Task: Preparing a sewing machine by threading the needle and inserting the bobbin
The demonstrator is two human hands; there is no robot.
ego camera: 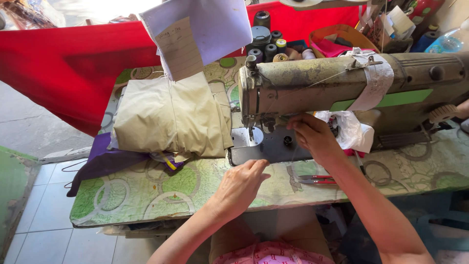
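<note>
The right hand (315, 137), fingers pinched narrow, sits at the sewing machine (332, 83) near the needle. The left hand (242, 186) rests loosely open near the table's front edge; folded khaki cloth (168, 117) lies at ten o'clock.

Bright daylight, glare perhaps overexposed top-left.

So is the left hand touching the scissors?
Apart. The head view shows the left hand resting on the table, with bare tablecloth between it and the scissors.
</note>
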